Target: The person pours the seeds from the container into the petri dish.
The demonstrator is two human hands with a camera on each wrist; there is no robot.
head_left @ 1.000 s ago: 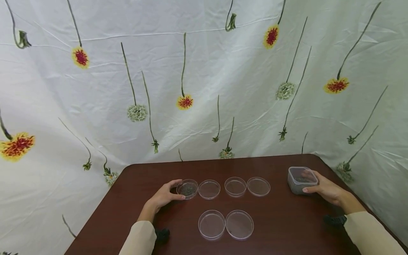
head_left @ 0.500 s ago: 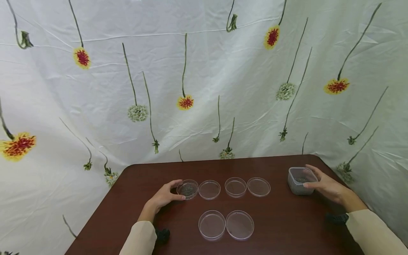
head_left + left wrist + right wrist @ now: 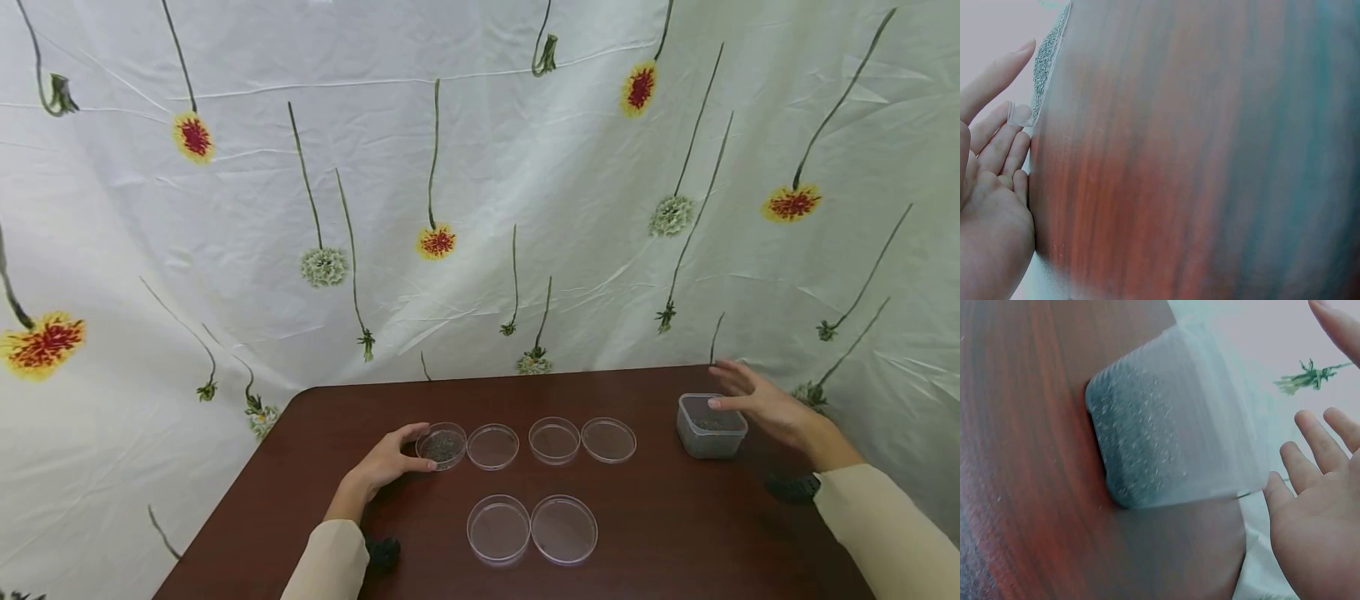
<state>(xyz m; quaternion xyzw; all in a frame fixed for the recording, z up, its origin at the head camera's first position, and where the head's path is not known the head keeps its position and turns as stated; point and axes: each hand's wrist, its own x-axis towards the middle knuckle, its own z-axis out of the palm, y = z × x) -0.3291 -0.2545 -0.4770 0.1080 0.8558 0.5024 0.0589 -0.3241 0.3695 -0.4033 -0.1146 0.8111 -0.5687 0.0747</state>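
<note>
My left hand holds a clear petri dish between thumb and fingers at the left of the row. Dark grey granules cover the dish's bottom. In the left wrist view the granules show through the dish wall beside my thumb. Over at the right, my right hand is raised with fingers spread, holding nothing. Beside and below it, a clear square plastic tub stands upright on the table. Grey granules fill its lower part in the right wrist view.
To the right of the held dish stand more petri dishes: one close beside it, then a pair. Nearer the front, two larger-looking dishes touch side by side. A flowered white cloth hangs behind the brown table.
My right hand has let go of the tub and lifted up off it, opening its fingers. The tub stays in place. My left hand and its dish have not moved.
</note>
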